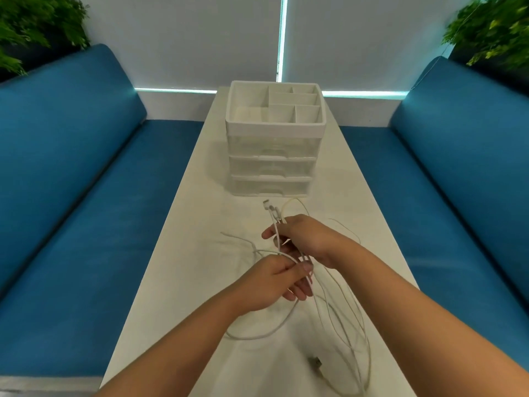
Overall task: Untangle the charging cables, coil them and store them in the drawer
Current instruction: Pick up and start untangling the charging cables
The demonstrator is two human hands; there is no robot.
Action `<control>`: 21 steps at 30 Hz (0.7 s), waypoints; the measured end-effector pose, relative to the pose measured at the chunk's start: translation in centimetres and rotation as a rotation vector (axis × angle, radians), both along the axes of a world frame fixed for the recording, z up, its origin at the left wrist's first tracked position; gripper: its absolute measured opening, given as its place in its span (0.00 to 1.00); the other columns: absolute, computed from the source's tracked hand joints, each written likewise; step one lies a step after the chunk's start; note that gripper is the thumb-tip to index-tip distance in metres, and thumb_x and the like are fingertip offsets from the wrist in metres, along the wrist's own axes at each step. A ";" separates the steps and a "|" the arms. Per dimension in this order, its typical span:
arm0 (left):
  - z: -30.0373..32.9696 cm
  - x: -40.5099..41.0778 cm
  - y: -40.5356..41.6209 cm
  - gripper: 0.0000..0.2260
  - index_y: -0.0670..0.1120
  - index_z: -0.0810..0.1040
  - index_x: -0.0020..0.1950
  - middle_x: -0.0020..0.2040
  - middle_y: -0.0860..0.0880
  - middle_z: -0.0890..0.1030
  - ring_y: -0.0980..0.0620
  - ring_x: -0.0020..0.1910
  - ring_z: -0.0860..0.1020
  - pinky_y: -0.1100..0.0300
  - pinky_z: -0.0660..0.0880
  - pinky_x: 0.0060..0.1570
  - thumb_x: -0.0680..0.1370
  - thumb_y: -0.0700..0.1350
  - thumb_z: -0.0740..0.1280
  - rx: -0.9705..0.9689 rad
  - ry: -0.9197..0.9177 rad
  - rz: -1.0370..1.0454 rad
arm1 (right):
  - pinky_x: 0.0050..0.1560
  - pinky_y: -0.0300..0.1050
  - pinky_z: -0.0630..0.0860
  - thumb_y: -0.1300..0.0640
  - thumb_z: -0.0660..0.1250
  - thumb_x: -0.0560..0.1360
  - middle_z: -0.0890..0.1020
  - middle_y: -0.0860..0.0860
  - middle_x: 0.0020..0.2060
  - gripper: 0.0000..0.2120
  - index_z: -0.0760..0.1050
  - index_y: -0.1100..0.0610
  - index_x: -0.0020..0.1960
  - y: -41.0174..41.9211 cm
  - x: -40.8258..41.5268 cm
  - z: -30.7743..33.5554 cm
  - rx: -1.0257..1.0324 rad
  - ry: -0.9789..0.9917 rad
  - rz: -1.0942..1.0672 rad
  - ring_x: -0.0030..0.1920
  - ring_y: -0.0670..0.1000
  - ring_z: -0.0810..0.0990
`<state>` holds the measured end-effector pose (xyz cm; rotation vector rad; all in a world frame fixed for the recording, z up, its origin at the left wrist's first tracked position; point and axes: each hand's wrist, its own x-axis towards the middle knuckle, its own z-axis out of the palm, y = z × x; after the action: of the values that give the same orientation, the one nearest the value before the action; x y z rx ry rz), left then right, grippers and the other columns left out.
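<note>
- Blue benches: one (71,167) left of the drawer unit, one (463,173) right of it, both running alongside the table.
- White table (200,196): long and narrow; the drawer unit stands on it toward its far end.
- Drawer unit (272,144): white frame, three clear drawers stacked, all pushed in. Open divided tray on top.
- Green plants: one (37,27) behind and left of the drawer unit, one (492,27) behind and right.
- Right hand (303,239): raised in front of the drawer unit, fingers curled around a bunch of the charging cables, just below their plug ends.
- Left hand (277,279): nearer the camera than the right hand, almost touching it. Thumb and fingers pinch the cable strands lower down.
- Charging cables (337,310): white, thin, tangled. Loops hang from both hands and trail onto the table in front of the drawer unit. Strand count unclear; the picture is soft here.
- Plug ends (272,209): white, sticking up out of the right hand toward the lowest drawer.
- Dark connector (316,363): on the table near the camera, farthest from the drawer unit; probably a USB plug.
</note>
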<state>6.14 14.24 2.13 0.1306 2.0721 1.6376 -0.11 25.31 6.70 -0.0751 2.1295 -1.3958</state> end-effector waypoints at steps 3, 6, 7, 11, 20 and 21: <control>-0.1 -0.3 -0.4 0.16 0.42 0.80 0.43 0.42 0.42 0.86 0.49 0.38 0.83 0.56 0.78 0.44 0.83 0.50 0.60 0.021 0.018 0.060 | 0.41 0.40 0.74 0.53 0.59 0.81 0.81 0.50 0.41 0.14 0.79 0.60 0.55 -0.6 0.4 0.0 0.009 0.095 0.039 0.39 0.50 0.77; -0.1 -0.4 -0.2 0.15 0.41 0.79 0.44 0.41 0.43 0.85 0.50 0.37 0.82 0.56 0.78 0.43 0.84 0.46 0.59 0.029 0.041 0.083 | 0.48 0.43 0.75 0.51 0.60 0.81 0.85 0.50 0.48 0.15 0.79 0.61 0.56 -0.9 0.4 0.1 0.037 0.164 0.075 0.42 0.48 0.79; 0.1 -0.4 -0.1 0.15 0.40 0.80 0.44 0.41 0.43 0.85 0.51 0.37 0.82 0.56 0.78 0.43 0.83 0.46 0.59 0.039 0.054 0.099 | 0.44 0.42 0.75 0.51 0.61 0.81 0.85 0.50 0.49 0.15 0.79 0.61 0.56 -0.8 0.2 0.3 -0.001 0.145 0.066 0.41 0.47 0.79; 1.7 -0.8 -0.8 0.18 0.35 0.80 0.48 0.40 0.42 0.85 0.49 0.35 0.82 0.58 0.77 0.39 0.83 0.47 0.58 0.185 0.084 0.195 | 0.34 0.38 0.76 0.56 0.59 0.82 0.84 0.56 0.52 0.13 0.76 0.61 0.60 0.5 -0.9 1.2 -0.244 0.044 -0.107 0.37 0.49 0.80; 6.1 -3.2 -3.9 0.15 0.40 0.75 0.45 0.36 0.43 0.82 0.47 0.33 0.78 0.56 0.77 0.38 0.84 0.46 0.54 0.390 0.118 0.334 | 0.30 0.37 0.65 0.53 0.58 0.82 0.77 0.49 0.42 0.13 0.79 0.55 0.58 2.6 -1.6 2.8 -0.150 0.113 -0.162 0.28 0.44 0.71; 6.2 -3.5 -3.7 0.14 0.41 0.75 0.46 0.36 0.43 0.81 0.48 0.33 0.77 0.56 0.76 0.38 0.84 0.47 0.55 0.357 0.127 0.336 | 0.30 0.37 0.65 0.53 0.58 0.82 0.76 0.49 0.38 0.13 0.80 0.54 0.55 2.4 -1.6 3.2 -0.173 0.100 -0.144 0.28 0.44 0.69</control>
<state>2.67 10.53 8.32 0.0040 1.9499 2.2497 -1.76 27.68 9.88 -0.0602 2.1258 -1.6911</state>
